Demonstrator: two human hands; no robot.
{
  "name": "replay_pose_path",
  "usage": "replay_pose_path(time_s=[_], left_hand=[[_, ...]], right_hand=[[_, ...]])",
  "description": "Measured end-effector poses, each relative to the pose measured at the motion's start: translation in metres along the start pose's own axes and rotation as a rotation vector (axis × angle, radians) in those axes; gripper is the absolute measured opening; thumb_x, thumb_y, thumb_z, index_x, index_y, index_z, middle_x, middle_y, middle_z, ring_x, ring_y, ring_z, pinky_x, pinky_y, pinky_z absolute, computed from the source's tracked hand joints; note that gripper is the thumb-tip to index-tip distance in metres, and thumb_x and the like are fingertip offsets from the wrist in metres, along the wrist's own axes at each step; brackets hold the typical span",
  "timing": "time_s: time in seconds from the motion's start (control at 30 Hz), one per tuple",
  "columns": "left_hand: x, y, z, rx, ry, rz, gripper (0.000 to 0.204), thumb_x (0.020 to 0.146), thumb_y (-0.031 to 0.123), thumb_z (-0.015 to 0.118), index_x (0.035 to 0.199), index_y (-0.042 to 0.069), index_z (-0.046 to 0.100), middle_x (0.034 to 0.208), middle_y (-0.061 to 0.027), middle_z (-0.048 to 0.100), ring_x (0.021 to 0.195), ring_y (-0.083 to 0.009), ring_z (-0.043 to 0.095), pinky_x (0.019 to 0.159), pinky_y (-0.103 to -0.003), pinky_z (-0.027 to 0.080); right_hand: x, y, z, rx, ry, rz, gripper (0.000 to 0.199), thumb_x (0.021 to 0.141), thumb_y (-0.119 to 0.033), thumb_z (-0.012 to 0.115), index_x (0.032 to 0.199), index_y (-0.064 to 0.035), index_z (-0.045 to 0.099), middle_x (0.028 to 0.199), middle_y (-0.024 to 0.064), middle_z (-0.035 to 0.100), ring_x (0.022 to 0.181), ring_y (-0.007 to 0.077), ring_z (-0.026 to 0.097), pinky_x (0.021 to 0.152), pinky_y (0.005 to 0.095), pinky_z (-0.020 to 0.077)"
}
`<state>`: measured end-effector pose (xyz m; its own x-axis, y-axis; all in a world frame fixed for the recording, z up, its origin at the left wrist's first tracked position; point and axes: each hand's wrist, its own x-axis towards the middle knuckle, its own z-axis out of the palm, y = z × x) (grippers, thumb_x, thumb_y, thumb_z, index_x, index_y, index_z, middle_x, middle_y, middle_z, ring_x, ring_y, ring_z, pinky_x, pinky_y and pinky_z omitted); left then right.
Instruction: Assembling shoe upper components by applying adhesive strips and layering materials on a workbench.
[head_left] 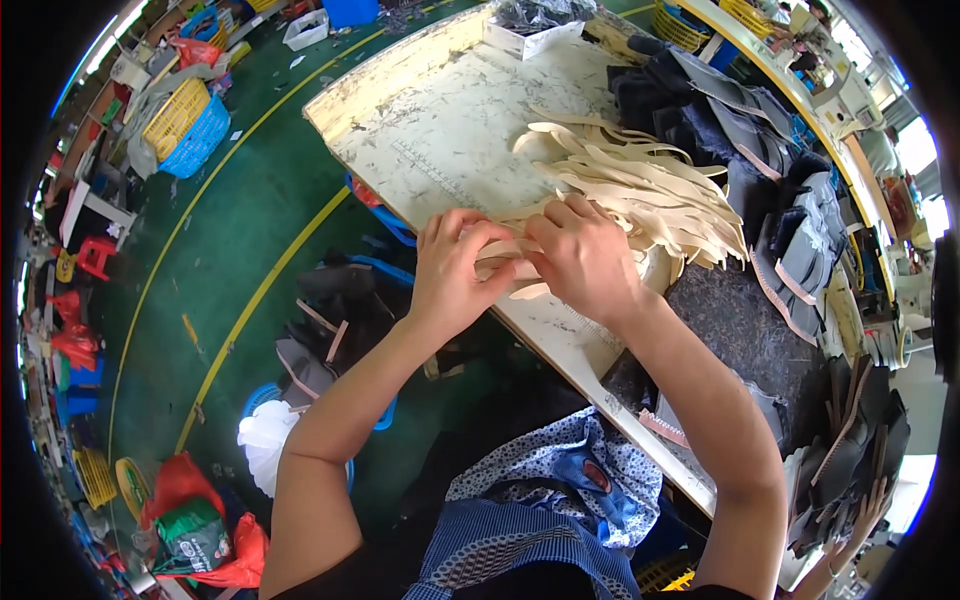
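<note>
A heap of several cream-coloured curved strips (640, 185) lies on the worn white worktable (440, 120). My left hand (452, 270) and my right hand (582, 255) meet at the near end of the heap, at the table's front edge. Both are closed on a small bundle of these cream strips (503, 260), held between them. Fingers hide most of the bundle.
Stacks of dark grey and black shoe-upper pieces (740, 130) lie right of the heap. A white tray (535, 35) stands at the table's far end. Baskets (185, 125), bags and more dark pieces (320, 340) sit on the green floor at left. Another person's hand (860, 520) shows at lower right.
</note>
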<state>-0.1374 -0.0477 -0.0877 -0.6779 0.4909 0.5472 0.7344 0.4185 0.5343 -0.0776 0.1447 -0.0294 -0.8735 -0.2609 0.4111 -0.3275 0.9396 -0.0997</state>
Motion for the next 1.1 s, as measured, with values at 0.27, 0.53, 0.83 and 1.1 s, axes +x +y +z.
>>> replay_pose_path(time_s=[0.27, 0.53, 0.83, 1.1], left_hand=[[0.006, 0.001, -0.003, -0.002, -0.066, -0.015, 0.038, 0.074, 0.021, 0.088, 0.107, 0.013, 0.072, 0.116, -0.0076, 0.063, 0.109, -0.0319, 0.059, 0.1, -0.045, 0.043], [0.015, 0.015, -0.012, -0.1, -0.065, 0.016, 0.034, 0.079, 0.022, 0.089, 0.109, 0.011, 0.076, 0.128, -0.0058, 0.062, 0.127, -0.0304, 0.05, 0.11, -0.044, 0.04], [0.02, -0.003, 0.018, -0.316, -0.166, -0.016, 0.043, 0.089, 0.011, 0.082, 0.128, 0.002, 0.065, 0.129, -0.0104, 0.065, 0.123, -0.0256, 0.062, 0.103, -0.039, 0.054], [0.031, -0.052, 0.02, -0.406, -0.292, 0.045, 0.04, 0.102, 0.016, 0.067, 0.134, -0.007, 0.06, 0.14, -0.0171, 0.057, 0.129, -0.0328, 0.055, 0.113, -0.045, 0.04]], right_hand=[[-0.003, 0.005, -0.022, 0.333, -0.062, 0.153, 0.015, 0.086, -0.011, 0.076, 0.094, -0.0048, 0.065, 0.09, 0.0089, 0.069, 0.087, 0.028, 0.068, 0.078, 0.0381, 0.0558], [-0.008, 0.012, -0.019, 0.772, -0.133, 0.419, 0.011, 0.095, -0.003, 0.072, 0.103, -0.0009, 0.065, 0.092, 0.0099, 0.07, 0.089, 0.0192, 0.07, 0.08, 0.0335, 0.0558], [-0.018, 0.022, -0.003, 0.392, -0.181, 0.295, 0.021, 0.088, -0.011, 0.071, 0.109, -0.0059, 0.069, 0.101, 0.0181, 0.07, 0.093, 0.0357, 0.071, 0.081, 0.0451, 0.0569], [0.0, 0.024, 0.048, 0.193, 0.462, 0.235, 0.016, 0.076, -0.026, 0.071, 0.081, -0.0112, 0.072, 0.083, 0.0133, 0.072, 0.083, 0.037, 0.071, 0.071, 0.0468, 0.0578]])
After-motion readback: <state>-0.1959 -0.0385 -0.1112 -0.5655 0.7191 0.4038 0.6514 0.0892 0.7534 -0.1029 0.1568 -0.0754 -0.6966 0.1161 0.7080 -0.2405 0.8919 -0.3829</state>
